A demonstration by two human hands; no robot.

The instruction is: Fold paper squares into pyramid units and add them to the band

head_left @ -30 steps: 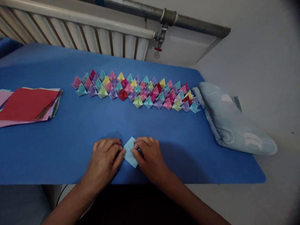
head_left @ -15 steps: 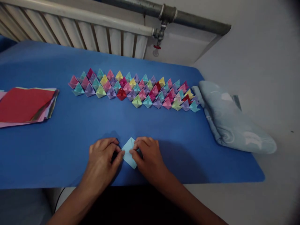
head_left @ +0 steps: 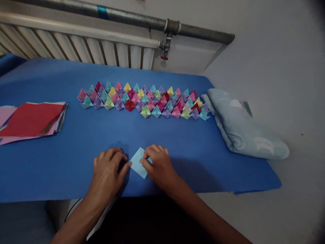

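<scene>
A folded square of light blue paper (head_left: 138,163) lies on the table near its front edge, turned so that a corner points away from me. The thumb tip of my left hand (head_left: 108,166) touches its left corner, while the fingers stay apart from the thumb over the tabletop. Thumb and index finger of my right hand (head_left: 159,166) pinch at the paper near its middle, hiding most of its right side. Beyond both hands stand several rows of small folded paper pieces (head_left: 146,112) in many colours.
On the left lies a stack of coloured paper sheets (head_left: 34,118), red on top. A rolled pale green blanket (head_left: 243,127) rests at the right end of the blue table (head_left: 83,139). Behind stand a white radiator (head_left: 99,49) and a metal pipe (head_left: 132,18) with a red-handled valve.
The camera view has shifted slightly. My left fingers have come a little away from the paper, with the thumb still at its corner. My right hand keeps its pinch.
</scene>
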